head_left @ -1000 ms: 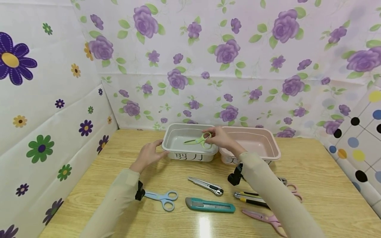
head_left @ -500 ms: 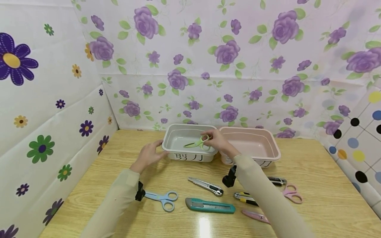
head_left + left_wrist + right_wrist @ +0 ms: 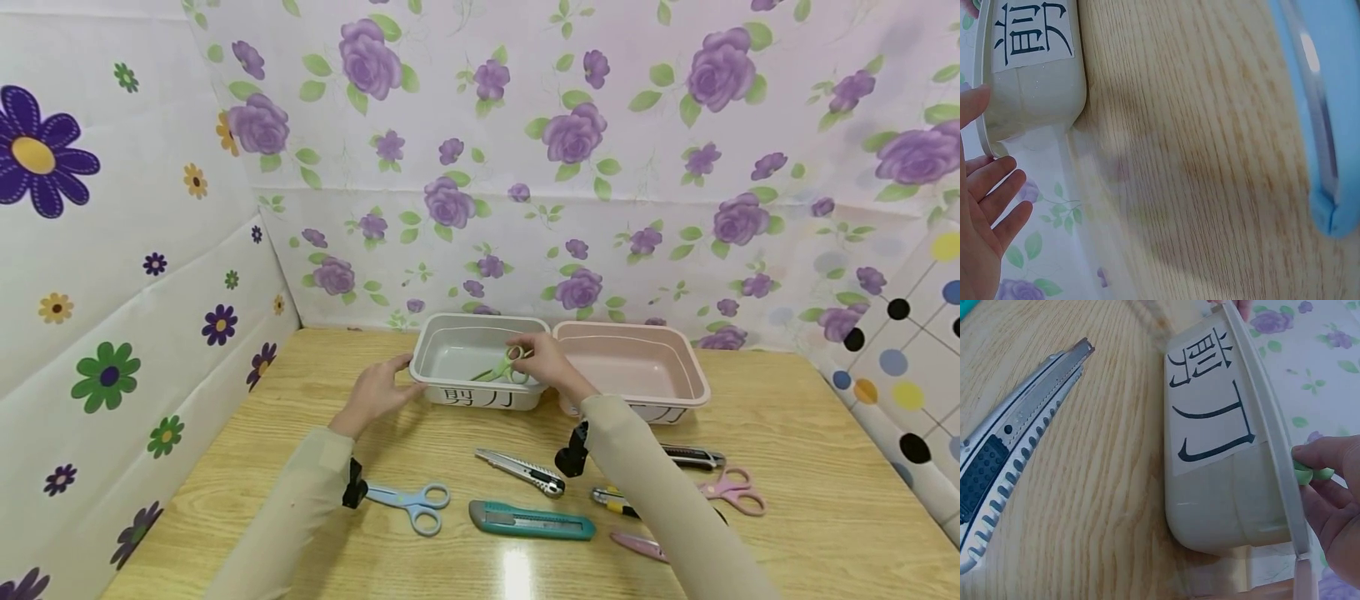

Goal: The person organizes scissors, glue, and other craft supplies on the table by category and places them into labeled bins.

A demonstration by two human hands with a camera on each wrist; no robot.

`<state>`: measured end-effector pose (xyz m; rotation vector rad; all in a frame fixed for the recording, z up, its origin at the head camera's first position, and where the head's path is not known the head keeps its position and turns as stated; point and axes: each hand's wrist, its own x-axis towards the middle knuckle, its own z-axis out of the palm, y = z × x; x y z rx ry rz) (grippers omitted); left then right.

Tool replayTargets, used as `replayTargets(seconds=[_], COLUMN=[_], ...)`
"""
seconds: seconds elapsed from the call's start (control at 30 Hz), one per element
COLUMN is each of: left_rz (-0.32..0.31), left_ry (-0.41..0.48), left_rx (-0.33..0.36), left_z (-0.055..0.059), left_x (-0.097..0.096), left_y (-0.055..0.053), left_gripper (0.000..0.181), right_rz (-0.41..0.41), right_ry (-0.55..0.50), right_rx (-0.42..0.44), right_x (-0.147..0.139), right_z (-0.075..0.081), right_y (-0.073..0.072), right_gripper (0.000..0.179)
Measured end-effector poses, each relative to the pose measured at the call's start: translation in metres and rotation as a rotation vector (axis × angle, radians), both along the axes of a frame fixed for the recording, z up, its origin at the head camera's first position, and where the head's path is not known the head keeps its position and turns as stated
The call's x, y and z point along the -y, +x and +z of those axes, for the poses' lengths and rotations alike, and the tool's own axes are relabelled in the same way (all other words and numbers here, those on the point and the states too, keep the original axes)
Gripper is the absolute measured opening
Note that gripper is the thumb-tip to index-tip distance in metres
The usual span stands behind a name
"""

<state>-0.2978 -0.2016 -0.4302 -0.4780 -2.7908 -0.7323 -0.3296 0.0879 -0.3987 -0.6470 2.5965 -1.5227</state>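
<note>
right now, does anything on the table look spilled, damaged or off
Nothing stands out: no spill or damage shows, and the grey bin and pink bin stand upright, though the right sleeve partly hides the yellow cutter and nearer pink scissors.

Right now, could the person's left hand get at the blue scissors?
Probably yes: the blue scissors lie near the left forearm, and nothing seems to cover their handles. The left hand is touching the gray bin at its rim, so it would have to draw back first.
</note>
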Motion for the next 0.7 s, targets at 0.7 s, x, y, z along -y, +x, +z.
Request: replayTargets(seconds=[0.7], left_rz=[0.003], left_ry=[0.009], left_rx=[0.016], left_z=[0.003], left_x=[-0.001], left_y=[0.002], left_gripper=[0.060], right_rz=[-0.062], right_ry=[0.219], right_rx=[-0.163], right_x=[0.005], right_z=[-0.016], right_y=[-0.011], right_gripper=[0.036])
